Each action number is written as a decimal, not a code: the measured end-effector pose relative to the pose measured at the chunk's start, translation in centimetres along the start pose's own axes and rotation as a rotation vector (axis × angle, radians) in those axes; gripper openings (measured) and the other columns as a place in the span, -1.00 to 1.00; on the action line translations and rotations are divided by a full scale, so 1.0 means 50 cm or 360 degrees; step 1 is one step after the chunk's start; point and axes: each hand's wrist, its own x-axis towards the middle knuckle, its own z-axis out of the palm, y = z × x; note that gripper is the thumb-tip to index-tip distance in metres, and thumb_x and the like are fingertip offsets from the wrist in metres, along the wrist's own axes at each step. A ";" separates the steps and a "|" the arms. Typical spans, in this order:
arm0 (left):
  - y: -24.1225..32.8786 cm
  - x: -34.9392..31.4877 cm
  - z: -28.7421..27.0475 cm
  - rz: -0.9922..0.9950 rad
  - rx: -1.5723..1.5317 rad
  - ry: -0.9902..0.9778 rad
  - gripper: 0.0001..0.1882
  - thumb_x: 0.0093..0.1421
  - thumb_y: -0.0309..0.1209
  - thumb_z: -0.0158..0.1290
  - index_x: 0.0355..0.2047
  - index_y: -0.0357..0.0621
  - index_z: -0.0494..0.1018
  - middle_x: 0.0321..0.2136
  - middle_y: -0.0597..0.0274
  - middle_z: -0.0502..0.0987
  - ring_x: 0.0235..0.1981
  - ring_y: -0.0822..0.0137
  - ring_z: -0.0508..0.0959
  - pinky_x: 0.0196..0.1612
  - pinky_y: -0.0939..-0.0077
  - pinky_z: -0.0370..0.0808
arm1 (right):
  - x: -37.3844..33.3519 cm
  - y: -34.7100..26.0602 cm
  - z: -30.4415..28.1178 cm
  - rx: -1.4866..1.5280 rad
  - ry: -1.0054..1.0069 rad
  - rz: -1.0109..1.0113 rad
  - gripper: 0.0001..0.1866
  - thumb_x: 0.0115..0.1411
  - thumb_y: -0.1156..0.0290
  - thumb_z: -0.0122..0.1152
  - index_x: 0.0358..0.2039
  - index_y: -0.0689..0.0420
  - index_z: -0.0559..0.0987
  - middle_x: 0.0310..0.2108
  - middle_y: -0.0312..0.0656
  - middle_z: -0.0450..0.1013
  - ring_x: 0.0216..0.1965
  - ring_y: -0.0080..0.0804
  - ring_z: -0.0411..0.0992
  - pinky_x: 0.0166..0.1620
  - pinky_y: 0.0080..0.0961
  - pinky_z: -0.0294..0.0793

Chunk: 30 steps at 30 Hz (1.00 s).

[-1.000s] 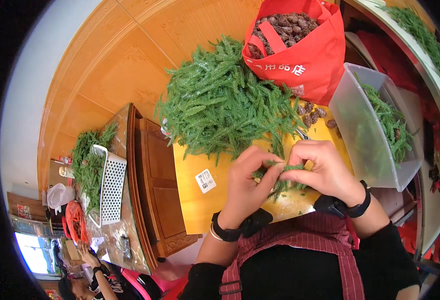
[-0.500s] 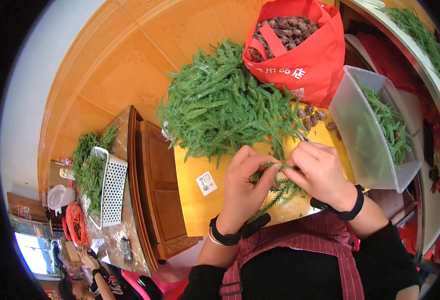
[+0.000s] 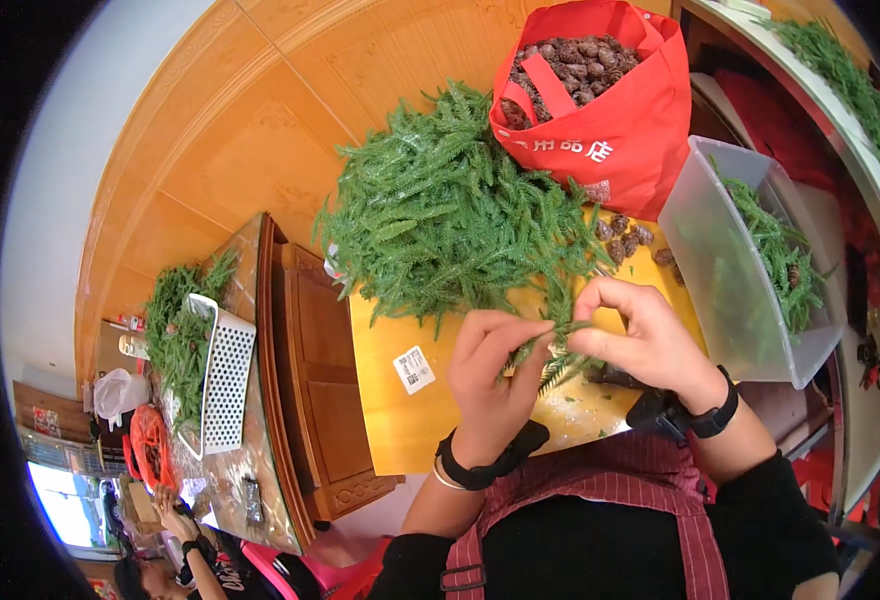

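Near centre, my left hand [image 3: 490, 375] pinches a green sprig [image 3: 560, 368]; my right hand [image 3: 650, 337] beside it, grip unclear. Greenery heap [image 3: 450, 215], upper centre; red bag [image 3: 645, 125], upper right.

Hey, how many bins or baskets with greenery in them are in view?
2: the translucent plastic bin right of the yellow tabletop, and the white perforated basket on the left-hand table. More may be hidden.

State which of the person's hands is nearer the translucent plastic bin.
Right. The right hand is just left of the translucent plastic bin; the left hand is farther left, beyond the right hand.
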 end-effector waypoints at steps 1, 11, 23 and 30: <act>-0.002 -0.002 0.001 0.0057 -0.0006 -0.0015 -0.77 -0.15 -0.67 0.15 -0.41 -0.22 0.49 -0.50 0.18 0.39 -0.46 0.29 0.43 -0.46 0.54 0.36 | -0.001 0.007 -0.001 0.0220 -0.0057 0.0055 -0.82 -0.01 0.43 0.22 -0.44 0.23 0.44 -0.46 -0.26 0.42 -0.36 -0.57 0.38 -0.26 -0.61 0.34; 0.004 0.003 0.001 0.0171 -0.0014 -0.0079 -0.74 -0.20 -0.67 0.18 -0.42 -0.22 0.48 -0.50 0.15 0.43 -0.45 0.23 0.46 -0.42 0.51 0.40 | -0.018 0.003 0.025 0.0920 0.0134 0.0138 -0.89 0.06 0.56 0.16 -0.37 0.25 0.49 -0.37 -0.33 0.38 -0.32 -0.66 0.32 -0.23 -0.68 0.31; 0.025 0.003 0.025 -0.0813 -0.0993 0.0017 -0.93 0.02 -0.59 0.06 -0.45 -0.30 0.41 -0.47 0.19 0.38 -0.55 0.42 0.40 -0.52 0.61 0.37 | 0.001 0.038 0.026 0.0031 0.0362 -0.0773 -0.77 -0.09 0.70 0.08 -0.35 0.24 0.51 -0.41 -0.16 0.40 -0.32 -0.34 0.40 -0.22 -0.51 0.37; 0.011 0.021 0.000 0.0093 -0.0095 -0.0172 -0.84 -0.13 -0.62 0.14 -0.47 -0.22 0.47 -0.51 0.18 0.45 -0.46 0.27 0.44 -0.37 0.47 0.38 | 0.000 0.036 -0.013 0.1138 -0.0490 0.0451 -0.84 0.15 0.39 0.07 -0.40 0.23 0.47 -0.44 -0.37 0.42 -0.41 -0.75 0.30 -0.36 -0.74 0.27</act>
